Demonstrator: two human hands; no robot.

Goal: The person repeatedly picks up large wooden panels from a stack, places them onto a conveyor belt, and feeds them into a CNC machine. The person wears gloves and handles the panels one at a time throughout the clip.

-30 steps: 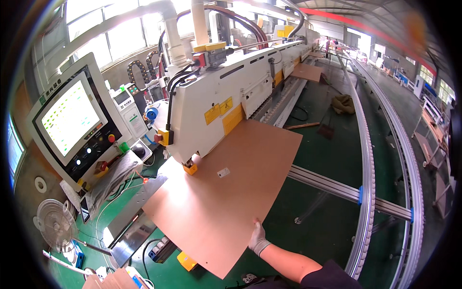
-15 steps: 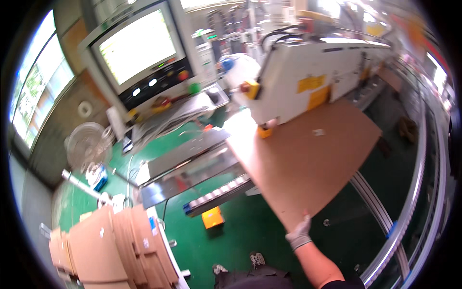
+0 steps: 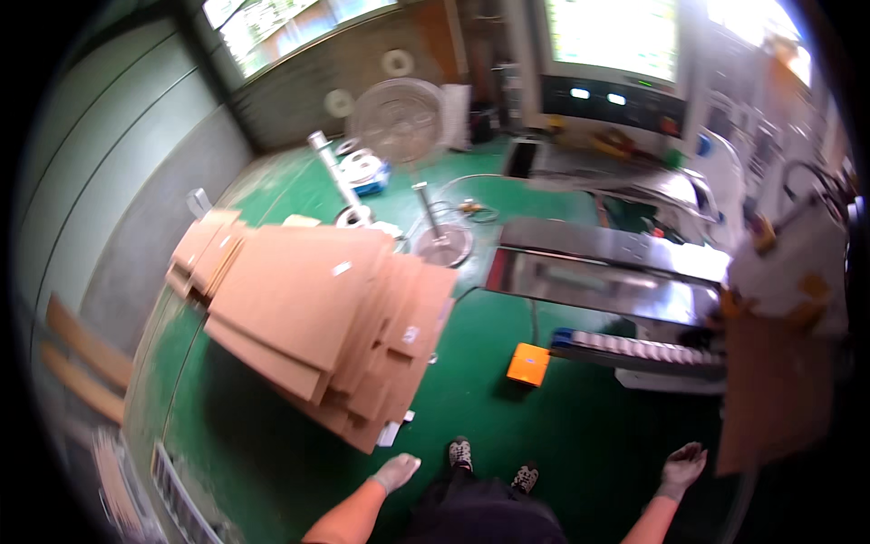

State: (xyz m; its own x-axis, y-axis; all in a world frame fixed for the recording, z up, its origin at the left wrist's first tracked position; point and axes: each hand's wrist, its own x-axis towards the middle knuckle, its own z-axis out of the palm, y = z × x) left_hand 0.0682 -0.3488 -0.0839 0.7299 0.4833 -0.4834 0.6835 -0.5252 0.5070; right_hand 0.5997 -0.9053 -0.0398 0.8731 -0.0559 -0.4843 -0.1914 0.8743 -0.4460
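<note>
My left hand (image 3: pixel 397 472), in a pale glove, hangs low beside the stack of flat brown cardboard sheets (image 3: pixel 299 299) and holds nothing. Its fingers look loosely stretched, though blurred. On the right, my right hand (image 3: pixel 683 469), also gloved, is raised with its fingers apart and nothing in them. It is just left of a single large cardboard sheet (image 3: pixel 775 394), with a gap between. That sheet lies partly under the white machine (image 3: pixel 784 267); its far side is lost in the dark rim. Small white labels show on the stack.
A long metal machine bed (image 3: pixel 598 279) and a roller strip (image 3: pixel 648 349) reach in from the right. An orange box (image 3: pixel 528 364) sits on the green floor before them. Behind stand a fan (image 3: pixel 399 118) and a screen panel (image 3: pixel 612 41). Planks (image 3: pixel 86 354) lean at the left wall.
The view has swung left, bringing the stack toward the middle and the machine to the right rim. My right hand has let go of the large sheet; my left hand has come into view.
</note>
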